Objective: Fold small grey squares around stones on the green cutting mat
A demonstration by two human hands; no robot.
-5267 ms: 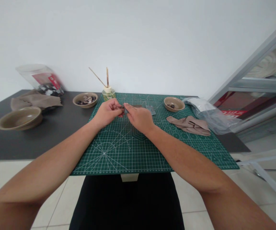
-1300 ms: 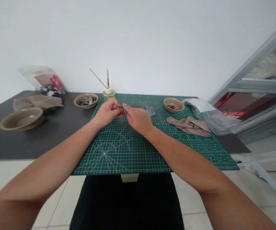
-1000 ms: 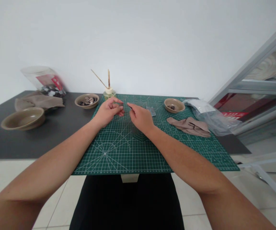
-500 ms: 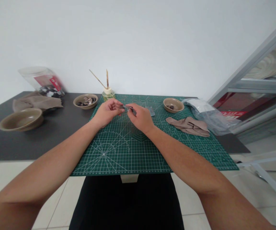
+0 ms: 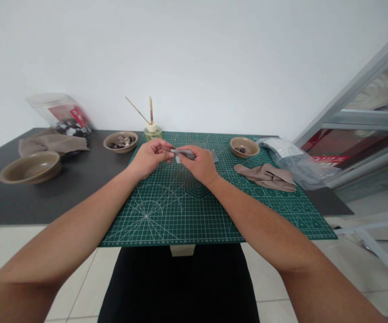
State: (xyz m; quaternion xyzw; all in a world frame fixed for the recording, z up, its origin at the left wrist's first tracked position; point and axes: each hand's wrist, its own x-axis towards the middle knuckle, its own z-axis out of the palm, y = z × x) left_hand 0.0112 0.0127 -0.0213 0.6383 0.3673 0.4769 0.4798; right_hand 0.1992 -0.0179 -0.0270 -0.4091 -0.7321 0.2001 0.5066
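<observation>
Both my hands meet over the far middle of the green cutting mat [image 5: 187, 211]. My left hand [image 5: 152, 158] is pinched, its fingertips closed on one end of a small grey piece [image 5: 184, 154]. My right hand [image 5: 199, 163] is curled with its fingers on the other end of that grey piece. What the piece is I cannot make out. A small clear packet [image 5: 213, 155] lies on the mat just beyond my right hand.
A reed diffuser bottle [image 5: 152, 130] stands behind my hands. Brown bowls: one with small pieces [image 5: 120, 141], one at the mat's far right [image 5: 244, 146], a large one [image 5: 29, 167] far left. Beige cloths [image 5: 266, 176] [image 5: 50, 142], a plastic bag [image 5: 293, 163] and a tipped jar [image 5: 61, 115] lie around.
My hands parted briefly a second ago, then came together again. The grey piece now shows between my fingertips, held more level than before.
</observation>
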